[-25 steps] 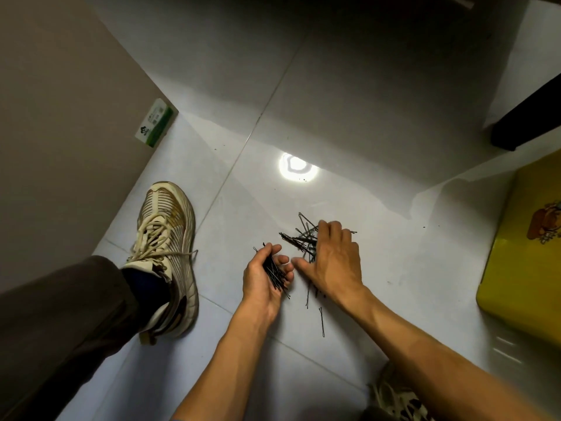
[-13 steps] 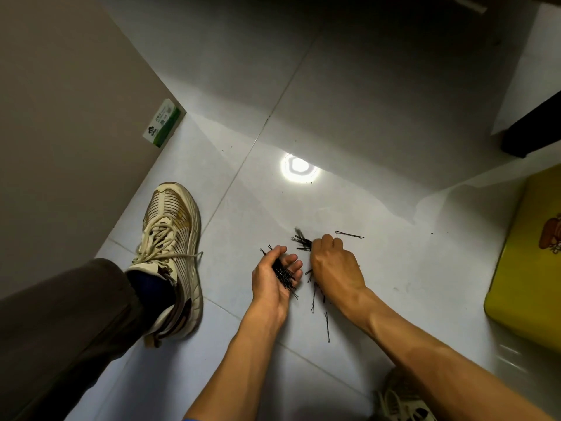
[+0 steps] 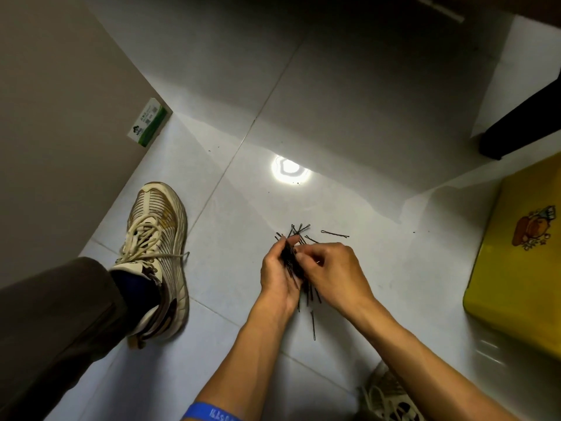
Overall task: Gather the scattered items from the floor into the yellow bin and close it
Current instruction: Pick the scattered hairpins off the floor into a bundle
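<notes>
Thin black hairpins lie scattered on the white tiled floor. My left hand [image 3: 277, 276] holds a bundle of hairpins [image 3: 290, 259] in its curled fingers. My right hand [image 3: 335, 273] is pressed against it, fingertips pinching pins into that bundle. One loose hairpin [image 3: 334, 233] lies just beyond my hands, another hairpin [image 3: 313, 326] lies below them, and a few poke out above the fingers. The yellow bin [image 3: 516, 268], with a cartoon sticker on its closed lid, stands at the right edge.
My left shoe [image 3: 156, 247] and trouser leg are on the left, my right shoe [image 3: 391, 399] at the bottom. A brown wall with a small green-and-white box [image 3: 147, 122] runs along the left. A dark furniture leg [image 3: 522, 126] stands at the upper right.
My right hand lifted off the floor pile and moved left against my left hand, bringing more pins into the bundle. Fewer pins remain on the floor.
</notes>
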Available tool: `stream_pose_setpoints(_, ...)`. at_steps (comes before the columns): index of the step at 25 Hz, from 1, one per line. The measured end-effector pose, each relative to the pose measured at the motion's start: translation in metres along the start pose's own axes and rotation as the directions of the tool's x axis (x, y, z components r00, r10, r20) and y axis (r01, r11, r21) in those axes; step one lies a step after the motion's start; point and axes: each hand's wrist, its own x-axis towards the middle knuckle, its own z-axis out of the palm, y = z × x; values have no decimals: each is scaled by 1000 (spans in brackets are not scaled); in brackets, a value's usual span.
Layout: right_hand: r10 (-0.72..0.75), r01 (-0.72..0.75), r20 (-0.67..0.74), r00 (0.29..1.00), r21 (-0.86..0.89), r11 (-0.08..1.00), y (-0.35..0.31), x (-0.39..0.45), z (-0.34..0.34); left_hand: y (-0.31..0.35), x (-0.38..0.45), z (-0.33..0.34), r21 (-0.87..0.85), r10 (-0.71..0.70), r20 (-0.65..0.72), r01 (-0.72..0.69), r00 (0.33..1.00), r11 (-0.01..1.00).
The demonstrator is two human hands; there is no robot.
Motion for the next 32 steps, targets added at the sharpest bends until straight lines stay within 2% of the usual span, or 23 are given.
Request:
stream_pose_setpoints(2, -63, 48, -145, 988, -102, 994, 7, 8, -6, 3, -2, 1, -18, 9, 6, -9, 1000, 1000)
stream_pose_setpoints(3, -109, 79, -147, 983, -197, 977, 10, 14, -5, 6, -2, -2, -13, 19, -3, -19, 1000, 1000)
stream_pose_setpoints(5, -160, 160, 39, 986, -455, 876, 17, 34, 1, 10, -3, -9, 24, 37, -41, -36, 998, 999)
stream_pose_setpoints(7, -186, 287, 222, 957, -652, 702, 22, 55, 8, 15, -3, -19, 65, 62, -79, -57, 995, 996)
stream_pose_setpoints(8, -218, 345, 268, 939, -699, 626, 25, 60, 11, 18, -3, -24, 70, 72, -96, -65, 993, 995)
stream_pose_setpoints(10, -289, 421, 308, 907, -715, 559, 32, 57, 11, 23, -1, -32, 72, 90, -122, -81, 988, 994)
stream_pose_setpoints(12, -333, 427, 276, 902, -683, 592, 48, 42, 5, 24, 1, -36, 83, 102, -135, -91, 986, 992)
stream_pose_setpoints(13, -335, 374, 192, 923, -656, 656, 57, 33, -2, 23, 3, -35, 97, 106, -137, -93, 985, 991)
stream_pose_setpoints(15, -226, 180, -4, 974, -591, 786, 70, 22, -15, 16, 6, -31, 130, 105, -147, -86, 984, 988)
stream_pose_setpoints(16, -140, 100, -22, 990, -591, 801, 73, 19, -19, 10, 6, -30, 143, 96, -147, -75, 984, 987)
stream_pose_setpoints(18, -59, 80, 54, 997, -658, 749, 76, 15, -15, 0, 1, -29, 163, 79, -140, -55, 987, 985)
stream_pose_setpoints(20, -63, 105, 89, 994, -645, 757, 70, 10, -6, -4, -4, -32, 185, 110, -165, -79, 980, 979)
stream_pose_setpoints(22, -17, 7, -11, 1000, -605, 796, 65, 7, -1, -3, -6, -39, 183, 179, -236, -137, 955, 973)
stream_pose_setpoints(24, 12, -62, -80, 997, -671, 738, 58, 4, 10, 1, -6, -49, 137, 214, -283, -182, 935, 974)
stream_pose_setpoints(26, -13, -10, -26, 1000, -730, 684, 52, -5, 30, 1, -7, -55, 110, 193, -281, -168, 940, 980)
stream_pose_setpoints(28, -26, 35, 23, 999, -729, 684, 49, -13, 45, 0, -9, -57, 110, 169, -257, -145, 951, 983)
stream_pose_setpoints(32, -28, 19, -1, 1000, -715, 699, 46, -11, 45, 2, -8, -52, 124, 169, -229, -143, 959, 982)
